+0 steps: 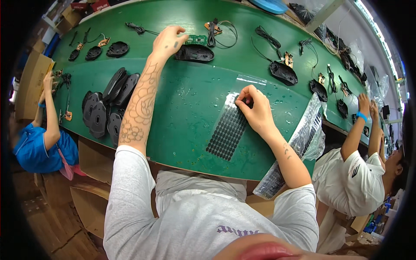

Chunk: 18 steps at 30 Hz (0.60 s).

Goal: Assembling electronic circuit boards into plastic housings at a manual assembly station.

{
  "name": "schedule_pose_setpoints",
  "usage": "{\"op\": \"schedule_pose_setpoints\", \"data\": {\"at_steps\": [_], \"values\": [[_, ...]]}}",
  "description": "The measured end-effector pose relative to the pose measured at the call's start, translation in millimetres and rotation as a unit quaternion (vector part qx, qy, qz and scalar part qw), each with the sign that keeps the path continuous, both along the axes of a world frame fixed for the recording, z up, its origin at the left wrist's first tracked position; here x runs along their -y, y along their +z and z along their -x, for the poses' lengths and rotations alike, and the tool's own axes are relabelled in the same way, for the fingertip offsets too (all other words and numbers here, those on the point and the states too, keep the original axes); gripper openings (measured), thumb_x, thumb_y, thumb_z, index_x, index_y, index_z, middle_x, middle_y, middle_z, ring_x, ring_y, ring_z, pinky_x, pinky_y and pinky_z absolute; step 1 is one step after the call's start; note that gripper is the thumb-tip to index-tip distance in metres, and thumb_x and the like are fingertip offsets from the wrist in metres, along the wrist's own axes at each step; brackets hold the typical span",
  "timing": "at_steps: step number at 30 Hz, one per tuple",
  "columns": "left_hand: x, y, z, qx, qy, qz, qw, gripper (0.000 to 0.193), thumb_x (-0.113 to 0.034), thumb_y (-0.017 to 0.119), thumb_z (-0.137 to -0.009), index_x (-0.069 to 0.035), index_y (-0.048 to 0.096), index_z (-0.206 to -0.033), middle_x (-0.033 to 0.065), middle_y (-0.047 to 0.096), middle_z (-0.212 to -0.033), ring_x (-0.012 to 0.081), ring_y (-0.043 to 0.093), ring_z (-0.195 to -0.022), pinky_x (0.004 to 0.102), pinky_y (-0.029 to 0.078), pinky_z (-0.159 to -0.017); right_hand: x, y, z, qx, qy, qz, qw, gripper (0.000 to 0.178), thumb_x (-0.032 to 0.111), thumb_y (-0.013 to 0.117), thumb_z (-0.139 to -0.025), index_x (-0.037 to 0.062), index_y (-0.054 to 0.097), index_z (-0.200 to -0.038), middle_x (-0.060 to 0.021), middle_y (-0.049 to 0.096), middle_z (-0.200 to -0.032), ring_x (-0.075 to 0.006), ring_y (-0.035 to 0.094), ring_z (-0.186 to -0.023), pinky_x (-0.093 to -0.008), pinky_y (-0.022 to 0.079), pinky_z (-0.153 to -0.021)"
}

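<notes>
- Black oval pads sit in tight rows on a clear backing sheet (228, 128), which lies flat on the green table (186, 104) just in front of the person, a little right of centre.
- Right hand (255, 108) rests on the sheet's upper end, fingers pinched narrow at one pad in the top rows; whether a pad is already lifted between the fingertips cannot be told.
- Left hand (170, 40) is stretched far forward, fingers loosely spread and resting on the near edge of a black mouse base shell (195, 53); it touches the shell without closing round it.
- Judging by looks, the sheet is thin, light and floppy, and would curl or slide if pulled from one end, so it seems to need pressing down while a pad is peeled.
- Each pad looks small, soft and sticky underneath; taking it by its edge with fingertip or nail seems wiser than gripping its face, since a fold could spoil the glue.
- The shell looks like stiff, light, smooth plastic, easiest held by its long sides.
- A small green circuit board (197, 39) lies just behind the shell, and a stack of black shells (108, 108) sits at the table's left.
- A clear bag of more pad sheets (299, 143) hangs over the table's near edge at the right.
- Other people work at both ends of the table.
</notes>
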<state>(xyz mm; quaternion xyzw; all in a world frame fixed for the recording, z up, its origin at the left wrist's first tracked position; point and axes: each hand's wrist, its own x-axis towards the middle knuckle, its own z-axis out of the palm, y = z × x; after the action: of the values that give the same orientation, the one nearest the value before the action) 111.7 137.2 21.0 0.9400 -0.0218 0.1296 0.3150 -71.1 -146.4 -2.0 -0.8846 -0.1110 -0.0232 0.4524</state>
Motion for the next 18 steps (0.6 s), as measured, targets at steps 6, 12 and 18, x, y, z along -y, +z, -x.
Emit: {"op": "schedule_pose_setpoints", "data": {"at_steps": [6, 12, 18], "values": [[1.7, 22.3, -17.6, -0.144, -0.074, -0.103, 0.981, 0.018, -0.022, 0.065, -0.085, -0.012, 0.063, -0.101, -0.0003, 0.063, -0.087, 0.0168, 0.063, -0.07, 0.0331, 0.049, -0.07, -4.6, 6.5, 4.5, 0.037, -0.004, -0.027, 0.999, 0.02, -0.001, 0.067, -0.077, 0.0053, 0.057, -0.093, -0.0035, 0.063, -0.08, -0.0168, 0.054, -0.072, -0.0292, 0.047, -0.069], [-0.2, 34.5, 6.5, -0.077, -0.071, -0.013, 0.994, 0.018, -0.012, 0.06, -0.088, -0.015, 0.056, -0.105, 0.0033, 0.061, -0.093, 0.0133, 0.063, -0.069, 0.0285, 0.049, -0.066, -5.0, 6.5, 2.5, 0.027, 0.0, -0.011, 1.0, 0.02, -0.001, 0.066, -0.077, 0.0056, 0.056, -0.094, -0.0034, 0.063, -0.079, -0.0187, 0.055, -0.073, -0.0302, 0.047, -0.07], [0.9, 21.6, 32.9, 0.002, -0.128, 0.25, 0.96, 0.024, -0.003, 0.057, -0.088, -0.012, 0.053, -0.11, 0.0059, 0.06, -0.097, 0.0129, 0.064, -0.074, 0.0262, 0.052, -0.068, -5.0, 5.9, 2.1, 0.047, 0.01, 0.035, 0.998, 0.021, -0.002, 0.065, -0.077, 0.0063, 0.055, -0.093, -0.003, 0.063, -0.08, -0.0213, 0.055, -0.074, -0.0317, 0.045, -0.071]]}}
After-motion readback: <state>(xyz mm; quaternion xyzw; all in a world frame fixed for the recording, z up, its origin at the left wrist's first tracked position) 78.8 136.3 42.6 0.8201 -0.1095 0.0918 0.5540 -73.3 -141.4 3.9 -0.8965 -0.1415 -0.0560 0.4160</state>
